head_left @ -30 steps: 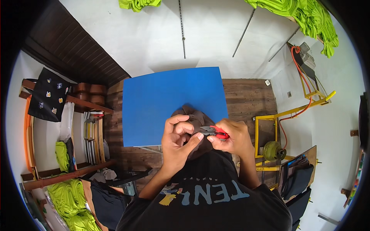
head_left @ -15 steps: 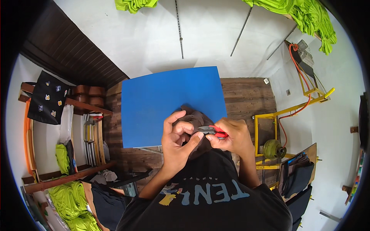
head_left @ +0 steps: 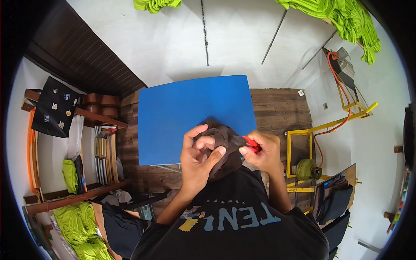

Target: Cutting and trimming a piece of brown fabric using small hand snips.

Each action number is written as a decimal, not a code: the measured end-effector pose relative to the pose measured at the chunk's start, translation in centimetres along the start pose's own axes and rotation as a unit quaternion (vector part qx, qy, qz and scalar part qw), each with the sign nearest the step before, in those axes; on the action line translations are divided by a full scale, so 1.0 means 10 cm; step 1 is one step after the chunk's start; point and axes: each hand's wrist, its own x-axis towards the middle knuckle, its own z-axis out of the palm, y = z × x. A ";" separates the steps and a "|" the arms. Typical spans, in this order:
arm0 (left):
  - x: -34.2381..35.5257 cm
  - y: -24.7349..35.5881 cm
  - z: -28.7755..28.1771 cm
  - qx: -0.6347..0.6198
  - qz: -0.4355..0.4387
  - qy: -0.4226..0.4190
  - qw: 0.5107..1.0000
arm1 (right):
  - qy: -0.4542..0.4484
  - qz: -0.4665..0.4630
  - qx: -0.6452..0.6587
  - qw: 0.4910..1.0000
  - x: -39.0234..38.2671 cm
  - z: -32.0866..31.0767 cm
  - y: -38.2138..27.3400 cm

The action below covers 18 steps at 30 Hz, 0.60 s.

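A dark brown piece of cloth (head_left: 222, 143) is bunched up in front of my chest, over the near edge of a blue table (head_left: 186, 108). My left hand (head_left: 197, 158) pinches it between thumb and curled fingers. In my right hand (head_left: 264, 151) is a pair of thread snips (head_left: 251, 144) with red handles; my fingers wrap round them. Their dark blades point left toward the cloth, and the tips are hard to make out against it.
Left stands a shelf (head_left: 82, 199) with folded lime-green and black cloth. A black bag (head_left: 54, 106) hangs above it. On the right are a yellow metal frame (head_left: 299, 134), a green gas cylinder (head_left: 306, 169) and an orange hose (head_left: 345, 91). More lime-green cloth (head_left: 342, 21) lies up high.
My right hand has drawn the snips slightly to the right, away from my left thumb. More of the brown cloth now shows between my hands.
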 end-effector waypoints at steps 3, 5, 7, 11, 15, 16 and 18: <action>0.02 0.00 -0.01 -0.020 -0.008 -0.007 1.000 | -0.029 0.009 0.016 0.999 0.01 0.00 -0.01; 0.04 -0.01 -0.02 -0.055 -0.025 -0.017 0.998 | -0.054 0.021 0.016 0.998 0.03 0.01 0.00; 0.04 -0.04 -0.04 -0.131 -0.094 0.007 0.987 | -0.069 0.032 0.017 0.997 0.04 0.02 0.01; 0.05 -0.16 -0.14 -0.220 -0.146 0.030 0.964 | -0.080 0.068 0.037 0.994 0.05 0.09 0.01; 0.05 -0.26 -0.25 -0.296 -0.281 0.024 0.913 | -0.096 0.069 0.048 0.992 0.08 0.16 0.05; 0.05 -0.29 -0.24 -0.323 -0.318 0.038 0.890 | -0.105 0.075 0.046 0.991 0.09 0.17 0.06; 0.05 -0.34 -0.21 -0.360 -0.348 0.061 0.864 | -0.119 0.076 0.032 0.990 0.12 0.18 0.08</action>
